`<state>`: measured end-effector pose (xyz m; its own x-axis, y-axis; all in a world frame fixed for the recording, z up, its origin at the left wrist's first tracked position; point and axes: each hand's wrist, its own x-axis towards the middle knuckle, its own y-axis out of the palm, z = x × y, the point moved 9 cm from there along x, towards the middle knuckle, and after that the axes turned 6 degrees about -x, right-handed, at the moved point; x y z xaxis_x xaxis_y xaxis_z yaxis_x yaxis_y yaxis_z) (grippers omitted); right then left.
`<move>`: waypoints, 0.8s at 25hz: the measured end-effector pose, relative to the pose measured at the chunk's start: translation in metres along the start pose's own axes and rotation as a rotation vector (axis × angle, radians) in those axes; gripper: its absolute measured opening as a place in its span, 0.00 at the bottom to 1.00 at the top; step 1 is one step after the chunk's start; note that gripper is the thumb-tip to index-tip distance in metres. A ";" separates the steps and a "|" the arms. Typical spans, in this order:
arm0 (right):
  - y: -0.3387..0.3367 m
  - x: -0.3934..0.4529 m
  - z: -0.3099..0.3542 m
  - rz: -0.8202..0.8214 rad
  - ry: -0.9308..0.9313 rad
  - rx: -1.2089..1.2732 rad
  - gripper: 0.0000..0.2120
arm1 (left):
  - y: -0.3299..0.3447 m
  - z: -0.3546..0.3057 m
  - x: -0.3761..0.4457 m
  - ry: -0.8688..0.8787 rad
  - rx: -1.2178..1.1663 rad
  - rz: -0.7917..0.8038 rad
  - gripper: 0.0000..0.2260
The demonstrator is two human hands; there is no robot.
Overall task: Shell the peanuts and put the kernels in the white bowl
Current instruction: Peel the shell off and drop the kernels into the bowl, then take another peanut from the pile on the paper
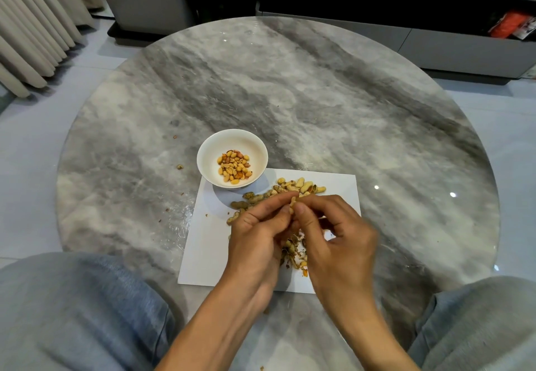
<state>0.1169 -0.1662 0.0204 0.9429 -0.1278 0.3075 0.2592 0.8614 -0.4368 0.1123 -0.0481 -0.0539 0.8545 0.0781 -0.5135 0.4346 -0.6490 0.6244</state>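
Note:
A white bowl (232,141) holding several shelled kernels (234,166) stands on the far left corner of a white paper sheet (208,243). A row of unshelled peanuts (301,186) lies on the sheet to the right of the bowl. My left hand (255,234) and my right hand (333,231) meet above the sheet, both pinching one peanut (293,204) between thumbs and fingertips. Under my hands lies a heap of broken shells (293,251), partly hidden.
The sheet lies on a round grey marble table (290,95). A few shell crumbs (179,166) lie on the table left of the bowl. My knees in grey trousers (72,307) flank the near edge. A dark cabinet (377,8) stands beyond the table.

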 end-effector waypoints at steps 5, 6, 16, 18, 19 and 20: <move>0.007 -0.007 0.010 -0.047 -0.298 -0.280 0.04 | -0.001 0.013 -0.001 -0.184 -0.229 -0.008 0.15; 0.008 -0.006 0.006 -0.027 -0.255 -0.257 0.04 | -0.004 0.014 0.000 -0.192 -0.246 -0.029 0.14; -0.004 0.008 -0.074 0.227 0.494 -0.155 0.12 | -0.028 0.018 0.004 -0.168 -0.179 -0.192 0.08; -0.021 0.005 -0.058 0.344 0.352 -0.458 0.11 | -0.032 0.022 0.007 -0.194 -0.214 -0.210 0.10; -0.032 -0.002 -0.050 0.390 0.310 -0.530 0.07 | -0.035 0.024 0.009 -0.198 -0.207 -0.221 0.13; -0.042 -0.015 -0.047 0.449 0.299 -0.561 0.05 | -0.037 0.026 0.010 -0.197 -0.195 -0.228 0.14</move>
<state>0.1015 -0.2231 -0.0059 0.9783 -0.0218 -0.2063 -0.1688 0.4945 -0.8526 0.0975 -0.0426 -0.0979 0.6665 0.0446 -0.7442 0.6699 -0.4740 0.5715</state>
